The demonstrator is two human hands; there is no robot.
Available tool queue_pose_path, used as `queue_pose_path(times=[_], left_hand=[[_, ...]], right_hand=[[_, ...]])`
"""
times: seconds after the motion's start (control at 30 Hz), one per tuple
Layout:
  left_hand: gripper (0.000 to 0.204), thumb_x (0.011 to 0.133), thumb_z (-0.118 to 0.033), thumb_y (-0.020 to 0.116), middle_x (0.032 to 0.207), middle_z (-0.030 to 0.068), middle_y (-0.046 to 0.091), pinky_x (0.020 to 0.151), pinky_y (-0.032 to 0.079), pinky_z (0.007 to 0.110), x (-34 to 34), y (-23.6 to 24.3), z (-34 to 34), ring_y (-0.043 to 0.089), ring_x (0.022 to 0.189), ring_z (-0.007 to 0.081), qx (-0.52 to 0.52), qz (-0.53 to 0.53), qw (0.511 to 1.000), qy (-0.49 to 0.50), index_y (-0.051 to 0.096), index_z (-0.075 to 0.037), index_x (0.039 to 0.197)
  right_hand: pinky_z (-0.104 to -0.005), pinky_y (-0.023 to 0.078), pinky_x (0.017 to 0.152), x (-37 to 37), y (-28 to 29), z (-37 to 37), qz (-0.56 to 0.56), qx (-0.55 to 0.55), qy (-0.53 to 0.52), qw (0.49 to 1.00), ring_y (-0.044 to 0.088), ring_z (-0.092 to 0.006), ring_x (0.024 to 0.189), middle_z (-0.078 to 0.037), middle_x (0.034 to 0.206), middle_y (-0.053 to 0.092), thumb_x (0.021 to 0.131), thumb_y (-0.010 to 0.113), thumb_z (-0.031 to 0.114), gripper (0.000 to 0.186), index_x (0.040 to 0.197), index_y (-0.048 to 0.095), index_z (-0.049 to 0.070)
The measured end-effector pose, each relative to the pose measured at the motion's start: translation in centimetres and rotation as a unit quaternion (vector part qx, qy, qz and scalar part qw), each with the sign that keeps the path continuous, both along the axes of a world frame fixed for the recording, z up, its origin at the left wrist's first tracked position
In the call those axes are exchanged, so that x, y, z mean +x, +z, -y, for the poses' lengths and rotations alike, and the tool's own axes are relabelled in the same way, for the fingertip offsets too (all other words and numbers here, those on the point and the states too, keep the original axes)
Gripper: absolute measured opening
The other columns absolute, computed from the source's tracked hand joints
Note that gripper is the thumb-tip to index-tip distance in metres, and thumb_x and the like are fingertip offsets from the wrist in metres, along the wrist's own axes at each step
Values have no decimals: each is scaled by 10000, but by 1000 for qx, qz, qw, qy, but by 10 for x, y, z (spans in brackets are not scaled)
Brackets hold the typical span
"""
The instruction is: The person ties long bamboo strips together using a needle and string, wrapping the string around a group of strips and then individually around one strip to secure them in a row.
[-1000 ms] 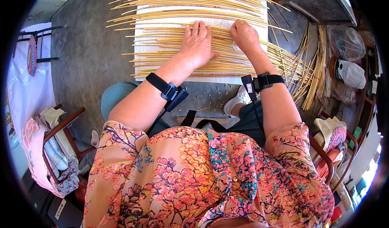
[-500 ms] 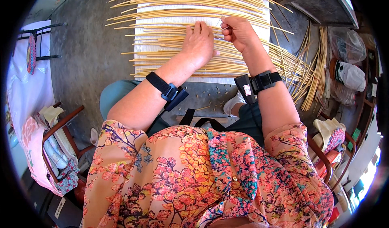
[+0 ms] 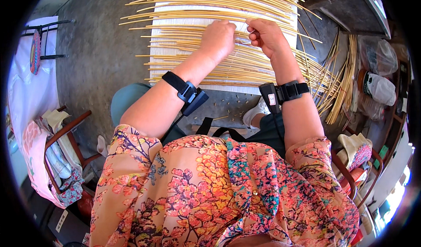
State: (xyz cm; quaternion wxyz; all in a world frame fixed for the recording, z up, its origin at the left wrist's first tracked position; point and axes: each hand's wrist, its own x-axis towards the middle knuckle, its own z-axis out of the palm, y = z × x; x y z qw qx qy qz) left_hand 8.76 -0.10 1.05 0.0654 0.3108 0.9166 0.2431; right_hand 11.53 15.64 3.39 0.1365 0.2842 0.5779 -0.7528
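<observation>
Rows of thin straw-coloured sticks lie side by side across a white tabletop, joined by pale thread crossing the nearer ones. Over the middle of these sticks, my left hand is closed with its fingers curled under; what they grip is hidden. A short gap to its right, my right hand pinches a thin whitish thread between thumb and forefinger. The thread loops loosely between the two hands. Both wrists wear black straps with small black boxes.
Loose sticks spill off the table's right side. Beyond them stand plastic bags and a jar on a shelf. A dark wooden cabinet is at the far right. Chairs with cloths stand left and right; clippings lie on the floor below.
My left hand has gone from lying flat with fingers stretched on the sticks to a curled grip. My right hand stays pinched on the thread. The whole view has shifted slightly.
</observation>
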Motion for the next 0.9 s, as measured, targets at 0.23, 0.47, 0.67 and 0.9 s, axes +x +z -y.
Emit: queue_pose_path(times=[0.23, 0.47, 0.67, 0.9], left_hand=[[177, 697, -134, 693, 855, 81, 621, 749, 467, 398, -11, -15, -3, 562, 845, 287, 147, 12, 987, 61, 698, -116, 873], [80, 705, -162, 701, 743, 57, 626, 695, 456, 370, -16, -23, -9, 542, 752, 261, 131, -39, 990, 39, 710, -134, 779], [82, 753, -185, 672, 748, 68, 636, 678, 457, 352, -22, -23, -7, 565, 756, 236, 151, 28, 986, 71, 696, -108, 768], [116, 765, -188, 653, 751, 83, 649, 632, 471, 338, -28, -26, -4, 595, 675, 225, 180, 80, 977, 83, 688, -78, 776]], right_hand=[[-190, 383, 413, 7, 0, 3, -18, 42, 63, 997, 474, -59, 504, 10, 649, 521, 844, 609, 174, 153, 782, 585, 36], [-196, 386, 428, 11, 2, 6, -60, 102, 99, 988, 478, -57, 510, 9, 649, 521, 848, 603, 176, 151, 791, 592, 36], [-200, 380, 453, 2, 26, -37, -222, 209, -111, 946, 480, -60, 531, -7, 715, 571, 847, 611, 130, 94, 889, 616, 46], [-224, 426, 468, 9, 89, -62, -457, 236, -292, 806, 528, -116, 535, -109, 751, 617, 909, 541, 157, 142, 966, 472, 46]])
